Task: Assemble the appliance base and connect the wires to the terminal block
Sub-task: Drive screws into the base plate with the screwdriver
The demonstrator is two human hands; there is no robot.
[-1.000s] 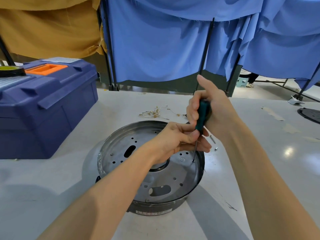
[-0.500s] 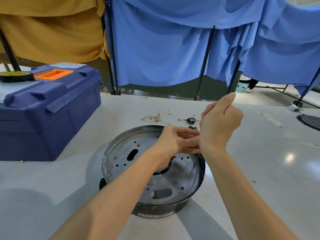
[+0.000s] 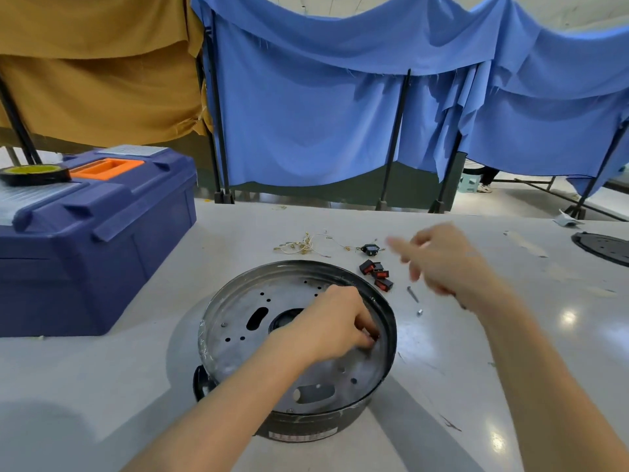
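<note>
The base (image 3: 238,321) is sitting on the tabletop (image 3: 102,386), with the left hand (image 3: 340,321) curling its grip at the right inner rim; what it is pinching, if anything, is hidden. The blurred right hand (image 3: 442,264), grip unreadable, is hovering just far-right of a screw (image 3: 412,294) lying near-to-far.

Round perforated metal appliance base (image 3: 231,349) sits flat, tangled pale wires (image 3: 301,246) loose just beyond it.

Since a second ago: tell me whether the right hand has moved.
Yes. The right hand has left the right rim of the appliance base and swung away to the right, now above the table beside the red switches.
</note>
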